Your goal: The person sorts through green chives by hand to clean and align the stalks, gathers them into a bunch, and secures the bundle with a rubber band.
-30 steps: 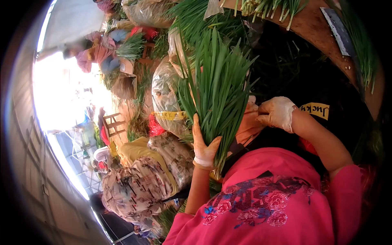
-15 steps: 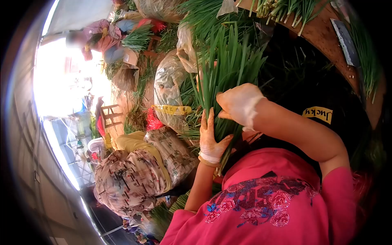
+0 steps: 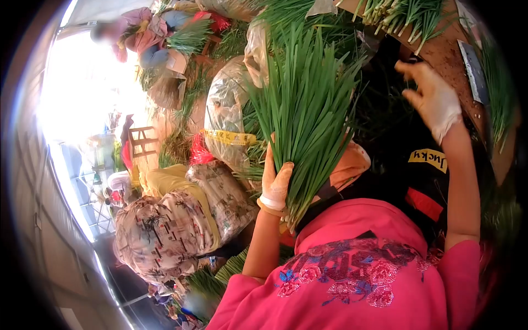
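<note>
A large bundle of long green leafy stalks (image 3: 311, 104) stands fanned out in front of my pink shirt. My left hand (image 3: 275, 179), in a thin pale glove, is wrapped round its lower left side, with part of the fingers hidden behind the leaves. My right hand (image 3: 432, 96), gloved too, is raised to the right of the bundle and apart from it, fingers spread and nothing in them. Near it, a flat metal blade (image 3: 473, 71) lies on the brown board (image 3: 440, 55).
More cut stalks (image 3: 399, 19) lie on the board's top edge. Left of the bundle stands a clear plastic sack (image 3: 225, 104) with yellow tape. A person in a patterned top (image 3: 159, 236) bends at lower left; another person (image 3: 146, 33) sits at upper left.
My right hand went from near my lap to the bundle, then away to the upper right, where its fingers are spread. My left hand has kept hold of the bundle.
</note>
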Demonstrator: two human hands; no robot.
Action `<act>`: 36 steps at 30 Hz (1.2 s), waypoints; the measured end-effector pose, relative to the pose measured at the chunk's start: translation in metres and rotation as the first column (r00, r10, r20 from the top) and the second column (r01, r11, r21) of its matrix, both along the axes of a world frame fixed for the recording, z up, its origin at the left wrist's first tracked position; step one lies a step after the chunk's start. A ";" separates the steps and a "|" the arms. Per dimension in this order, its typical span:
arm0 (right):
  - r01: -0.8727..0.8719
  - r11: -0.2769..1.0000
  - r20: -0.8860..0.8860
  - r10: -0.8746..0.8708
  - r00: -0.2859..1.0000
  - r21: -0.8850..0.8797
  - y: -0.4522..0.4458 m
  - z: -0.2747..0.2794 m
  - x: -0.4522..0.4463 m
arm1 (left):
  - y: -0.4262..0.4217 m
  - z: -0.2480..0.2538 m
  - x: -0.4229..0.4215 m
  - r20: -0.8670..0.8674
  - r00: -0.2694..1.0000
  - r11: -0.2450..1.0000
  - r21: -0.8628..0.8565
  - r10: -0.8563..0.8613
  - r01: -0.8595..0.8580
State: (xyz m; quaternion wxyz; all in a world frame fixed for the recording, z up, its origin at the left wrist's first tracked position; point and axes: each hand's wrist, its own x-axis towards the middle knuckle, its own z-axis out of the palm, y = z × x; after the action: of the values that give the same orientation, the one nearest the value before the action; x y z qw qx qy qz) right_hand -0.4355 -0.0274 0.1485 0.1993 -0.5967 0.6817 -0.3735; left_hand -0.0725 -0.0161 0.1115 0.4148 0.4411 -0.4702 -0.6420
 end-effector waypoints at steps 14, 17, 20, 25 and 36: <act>-0.509 0.858 0.201 0.487 0.850 0.073 -0.013 -0.039 0.145 | -0.005 -0.007 0.006 0.488 0.872 0.965 -0.204 -0.044 0.163; -0.566 0.819 0.190 0.543 0.818 0.098 -0.028 -0.026 0.146 | -0.008 -0.009 0.008 0.472 0.881 0.976 -0.171 -0.036 0.132; -0.518 0.843 0.223 0.482 0.847 0.147 -0.031 -0.022 0.140 | -0.007 -0.018 0.017 0.386 0.922 0.996 -0.085 0.003 0.033; -0.576 0.739 0.451 0.407 0.795 0.349 -0.022 -0.024 0.128 | -0.007 -0.020 0.015 0.295 0.954 0.997 -0.080 0.044 -0.021; -0.642 0.760 0.086 0.637 0.766 0.102 -0.020 -0.032 0.147 | -0.017 -0.012 0.011 0.483 0.875 0.960 -0.239 -0.011 0.144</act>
State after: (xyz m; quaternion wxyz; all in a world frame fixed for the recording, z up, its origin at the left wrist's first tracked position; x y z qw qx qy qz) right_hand -0.2886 -0.0469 0.1164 0.3673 -0.7709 0.4547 -0.2532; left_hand -0.0615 -0.0332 0.0995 0.3154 0.5060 -0.6576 -0.4604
